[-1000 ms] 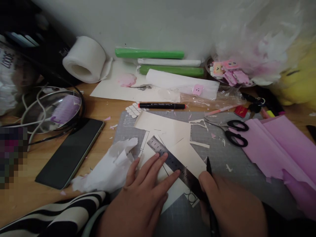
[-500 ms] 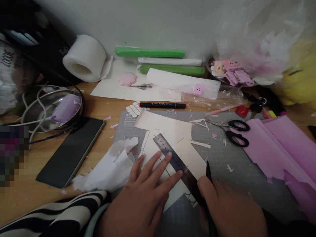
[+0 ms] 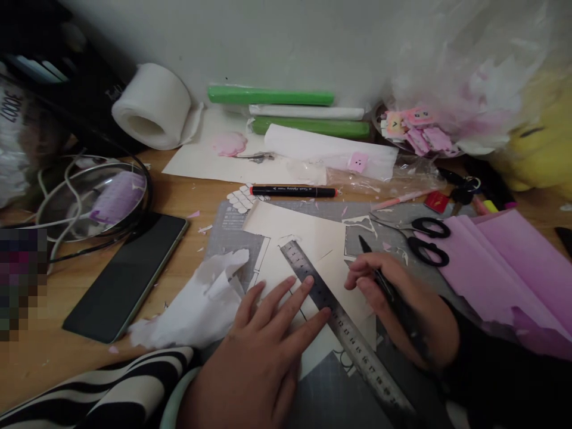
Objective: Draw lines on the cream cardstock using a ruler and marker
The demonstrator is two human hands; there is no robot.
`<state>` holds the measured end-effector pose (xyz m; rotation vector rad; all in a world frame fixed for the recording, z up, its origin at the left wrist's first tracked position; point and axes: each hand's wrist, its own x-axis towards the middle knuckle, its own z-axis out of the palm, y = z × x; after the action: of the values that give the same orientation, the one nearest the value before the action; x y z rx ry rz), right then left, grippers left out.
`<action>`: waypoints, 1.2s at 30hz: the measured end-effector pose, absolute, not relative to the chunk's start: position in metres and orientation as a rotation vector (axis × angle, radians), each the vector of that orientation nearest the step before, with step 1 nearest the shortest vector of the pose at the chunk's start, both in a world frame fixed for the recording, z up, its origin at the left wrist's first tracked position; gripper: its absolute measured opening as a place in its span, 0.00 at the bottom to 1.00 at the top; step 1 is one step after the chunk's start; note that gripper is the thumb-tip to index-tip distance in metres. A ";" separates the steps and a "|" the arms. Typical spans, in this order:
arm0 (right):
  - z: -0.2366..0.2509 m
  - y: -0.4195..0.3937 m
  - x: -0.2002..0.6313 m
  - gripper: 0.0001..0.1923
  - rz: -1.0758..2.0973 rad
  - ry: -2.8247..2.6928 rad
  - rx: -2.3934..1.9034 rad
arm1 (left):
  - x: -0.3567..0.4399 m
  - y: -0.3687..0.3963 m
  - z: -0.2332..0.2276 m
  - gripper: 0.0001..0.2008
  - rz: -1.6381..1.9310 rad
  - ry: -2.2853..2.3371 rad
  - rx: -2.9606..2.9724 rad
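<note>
My left hand (image 3: 268, 342) lies flat with its fingers spread, its fingertips pressing on a metal ruler (image 3: 353, 341). The ruler runs diagonally over cream paper (image 3: 304, 226) that has dark lines drawn on it. In my right hand (image 3: 402, 298) is a black pen (image 3: 395, 298), its dark tip pointing up and to the left. This hand is raised over the right part of the paper, apart from the ruler. Beneath the paper is a grey cutting mat (image 3: 317, 393).
Black-handled scissors (image 3: 429, 238) rest beside pink paper (image 3: 496, 268) on the right. Crumpled white paper (image 3: 196, 310) and a phone (image 3: 129, 277) are on the left. A marker (image 3: 292, 191) lies behind the mat. A toilet roll (image 3: 152, 107) stands at the back left.
My right hand has moved up and away from the ruler's lower end with the pen, uncovering the ruler's numbers. My left hand and the ruler stay nearly in place.
</note>
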<state>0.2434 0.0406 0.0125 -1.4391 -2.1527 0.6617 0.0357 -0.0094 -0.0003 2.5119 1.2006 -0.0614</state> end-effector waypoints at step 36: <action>-0.007 0.043 0.238 0.01 1.010 -1.870 -1.428 | 0.037 -0.010 0.000 0.40 -0.053 1.228 2.541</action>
<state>0.2383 0.0431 -0.0068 -1.4276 -1.8701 1.0100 0.0372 -0.0104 0.0000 2.5410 1.2281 -0.0529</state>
